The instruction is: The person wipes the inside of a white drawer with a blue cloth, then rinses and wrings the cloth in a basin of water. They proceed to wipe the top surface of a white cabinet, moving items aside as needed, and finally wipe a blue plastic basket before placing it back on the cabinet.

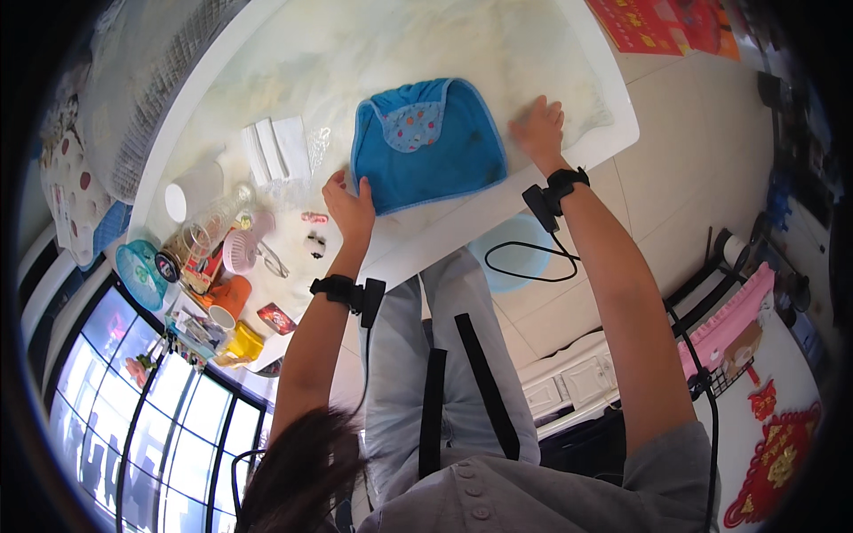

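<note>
A blue cloth (446, 156) with pale blue piping lies spread on the white table. A rounded, light blue patch (413, 126) with colourful printed figures sits on its upper part, where the fabric looks folded over. My left hand (350, 208) is at the cloth's lower left corner, fingers apart; the thumb overlaps the cloth's edge, and I cannot tell whether it presses on it. To the right of the cloth, my right hand (541, 133) rests at the tabletop with spread fingers and holds nothing. Each wrist wears a black strap with a small cabled device.
White folded tissues (276, 150) lie left of the cloth. A white paper roll (193, 192), clear cups (206, 230), a pink handheld fan (241, 250) and an orange cup (230, 301) crowd the table's left end. Below the table edge stands a light blue basin (516, 263).
</note>
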The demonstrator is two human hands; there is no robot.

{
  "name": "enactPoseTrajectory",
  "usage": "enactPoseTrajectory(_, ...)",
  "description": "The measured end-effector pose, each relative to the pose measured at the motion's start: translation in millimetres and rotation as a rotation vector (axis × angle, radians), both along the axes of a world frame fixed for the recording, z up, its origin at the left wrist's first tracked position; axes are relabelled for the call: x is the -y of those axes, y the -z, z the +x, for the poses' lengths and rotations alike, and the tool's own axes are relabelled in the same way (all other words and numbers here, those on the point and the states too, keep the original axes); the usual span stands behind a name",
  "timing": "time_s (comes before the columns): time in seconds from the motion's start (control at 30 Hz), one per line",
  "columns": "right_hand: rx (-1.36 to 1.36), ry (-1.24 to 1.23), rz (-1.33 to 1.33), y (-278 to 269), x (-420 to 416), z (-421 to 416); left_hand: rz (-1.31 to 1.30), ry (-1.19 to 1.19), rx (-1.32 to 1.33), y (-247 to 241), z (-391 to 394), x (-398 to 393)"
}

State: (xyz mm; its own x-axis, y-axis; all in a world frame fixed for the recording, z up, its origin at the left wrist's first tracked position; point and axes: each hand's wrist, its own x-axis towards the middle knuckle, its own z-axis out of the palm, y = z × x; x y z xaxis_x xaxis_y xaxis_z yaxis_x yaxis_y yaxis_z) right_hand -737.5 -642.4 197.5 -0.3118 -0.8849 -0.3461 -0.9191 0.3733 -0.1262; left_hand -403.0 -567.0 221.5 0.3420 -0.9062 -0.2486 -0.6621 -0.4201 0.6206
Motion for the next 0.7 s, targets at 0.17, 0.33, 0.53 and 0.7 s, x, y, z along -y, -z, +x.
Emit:
enactPoseTrajectory(0.17,0.171,0.008,-0.233,-5.1,-48.0,28.8,0.339,-0.250,0.027,15.1,-12.4,-41.6)
enactPoseTrajectory(0.33,0.234,0.063,0.145,-22.1,-77.5,51.6,0.647,-0.068,-0.078,19.0,-6.9,-45.9)
enactPoseTrajectory(0.53,1.122,0.806,0.289,-34.7,-40.6,28.5,0.838,-0.343,-1.124,-5.8,43.1,14.4)
enactPoseTrajectory(0.7,1.406,1.037,0.174,-74.4,30.6,32.9,0.601,-0.464,-1.182,-38.9,34.6,98.6)
